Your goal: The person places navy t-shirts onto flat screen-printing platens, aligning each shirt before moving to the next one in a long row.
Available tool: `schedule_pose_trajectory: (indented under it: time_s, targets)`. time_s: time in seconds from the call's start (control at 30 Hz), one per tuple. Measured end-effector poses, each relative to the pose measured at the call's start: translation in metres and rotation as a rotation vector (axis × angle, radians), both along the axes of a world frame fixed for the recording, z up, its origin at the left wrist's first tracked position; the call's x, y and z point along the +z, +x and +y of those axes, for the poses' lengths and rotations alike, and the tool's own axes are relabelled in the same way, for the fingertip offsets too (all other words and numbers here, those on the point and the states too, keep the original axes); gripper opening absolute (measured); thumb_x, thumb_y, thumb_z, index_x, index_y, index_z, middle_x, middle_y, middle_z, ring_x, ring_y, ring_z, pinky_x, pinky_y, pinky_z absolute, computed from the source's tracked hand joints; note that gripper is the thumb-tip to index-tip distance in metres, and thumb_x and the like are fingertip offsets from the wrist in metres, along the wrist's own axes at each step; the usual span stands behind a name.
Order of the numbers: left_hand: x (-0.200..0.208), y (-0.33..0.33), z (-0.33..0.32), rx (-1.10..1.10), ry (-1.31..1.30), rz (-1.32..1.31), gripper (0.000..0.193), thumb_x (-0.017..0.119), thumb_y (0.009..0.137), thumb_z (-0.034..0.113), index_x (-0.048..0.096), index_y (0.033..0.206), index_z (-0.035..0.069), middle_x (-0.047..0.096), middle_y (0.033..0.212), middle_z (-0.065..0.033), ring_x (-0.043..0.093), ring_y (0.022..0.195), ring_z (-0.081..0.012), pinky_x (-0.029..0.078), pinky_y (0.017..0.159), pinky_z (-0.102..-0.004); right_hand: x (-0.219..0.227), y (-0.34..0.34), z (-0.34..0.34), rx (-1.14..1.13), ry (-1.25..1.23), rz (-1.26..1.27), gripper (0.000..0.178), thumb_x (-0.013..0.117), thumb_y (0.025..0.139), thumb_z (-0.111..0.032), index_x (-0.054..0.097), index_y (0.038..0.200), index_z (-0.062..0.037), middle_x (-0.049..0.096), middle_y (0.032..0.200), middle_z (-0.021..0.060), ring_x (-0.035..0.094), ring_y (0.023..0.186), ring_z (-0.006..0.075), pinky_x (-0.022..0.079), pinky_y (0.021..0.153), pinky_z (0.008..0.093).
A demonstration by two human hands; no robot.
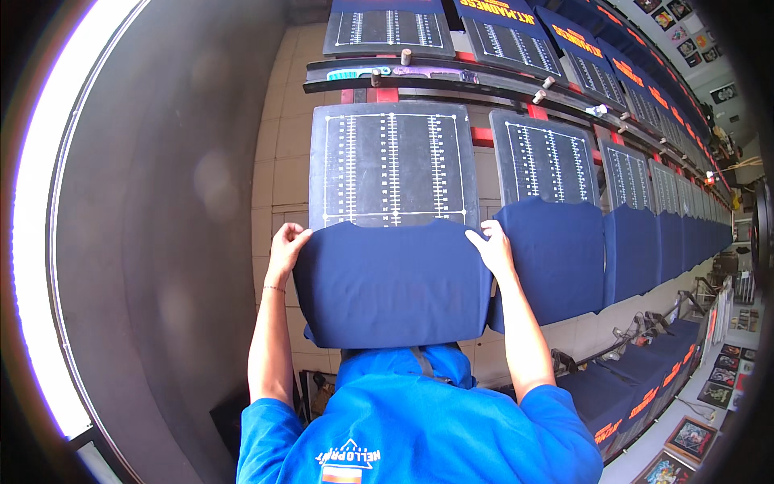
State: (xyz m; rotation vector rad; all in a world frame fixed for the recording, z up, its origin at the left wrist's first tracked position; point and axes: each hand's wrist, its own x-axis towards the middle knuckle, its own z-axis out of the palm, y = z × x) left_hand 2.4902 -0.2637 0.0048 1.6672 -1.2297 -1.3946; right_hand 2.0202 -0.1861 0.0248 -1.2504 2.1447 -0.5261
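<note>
Head view is showing a navy shirt point(391, 282) lying directly between the two hands, covering the near part of a dark ruled board point(393, 165), its neckline facing the far side and its visible spread running wider from left to right than from near to far. The board's long axis is running near to far, and its bare part is stretching beyond the neckline. The left hand point(289, 244) is touching the shirt's far left corner and the right hand point(492, 246) its far right corner, so neither is clearly nearer; most of the cloth is lying on the near side of both. Each hand is holding its fingers partly curled, the thumb pointing inward at the cloth's edge; how tightly either is pinching cannot be told. To the right, another navy shirt point(551, 258) is covering a second board point(548, 157); on the far side, a dark rail point(318, 81) is crossing.
</note>
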Motion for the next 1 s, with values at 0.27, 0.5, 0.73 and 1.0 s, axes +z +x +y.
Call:
schedule_pose_trajectory:
  time_s: [0.27, 0.5, 0.73, 1.0]
  targets:
    - [0.039, -0.026, -0.01, -0.418, -0.235, -0.603, 0.034, 0.077, 0.084, 0.029, 0.064, 0.095, -0.001, 0.067, 0.08, -0.0189, 0.066, 0.075, -0.0341, 0.051, 0.069, -0.041, 0.012, 0.008, -0.006, 0.188, -0.102, 0.075, 0.033, 0.079, 0.081, -0.026, 0.062, 0.099, -0.0031, 0.068, 0.085, 0.016, 0.068, 0.079, 0.0328, 0.053, 0.072, 0.0408]
    - [0.043, -0.026, -0.029, -0.378, -0.298, -0.485, 0.022, 0.071, 0.089, 0.022, 0.066, 0.094, 0.001, 0.068, 0.081, -0.0166, 0.066, 0.074, -0.029, 0.05, 0.07, -0.0374, 0.026, -0.001, -0.026, 0.112, -0.282, -0.055, 0.018, 0.073, 0.085, -0.019, 0.068, 0.088, -0.0014, 0.069, 0.082, 0.0149, 0.067, 0.076, 0.029, 0.051, 0.071, 0.0374]
    - [0.043, -0.038, -0.064, -0.352, -0.259, -0.492, 0.023, 0.07, 0.09, 0.023, 0.065, 0.093, 0.001, 0.068, 0.08, -0.0159, 0.064, 0.072, -0.0281, 0.05, 0.07, -0.0371, 0.0, -0.007, -0.053, 0.104, -0.384, 0.091, 0.019, 0.071, 0.087, -0.022, 0.065, 0.09, -0.005, 0.066, 0.086, 0.0128, 0.065, 0.08, 0.0331, 0.05, 0.07, 0.0416]
    - [0.03, -0.056, -0.064, -0.471, -0.524, -0.767, 0.025, 0.073, 0.085, 0.029, 0.063, 0.084, 0.006, 0.061, 0.086, -0.0099, 0.058, 0.085, -0.0287, 0.046, 0.078, -0.04, 0.015, 0.015, -0.059, 0.224, -0.312, 0.24, 0.027, 0.074, 0.084, -0.031, 0.062, 0.094, -0.0097, 0.066, 0.087, 0.0069, 0.066, 0.08, 0.0301, 0.051, 0.07, 0.0419]
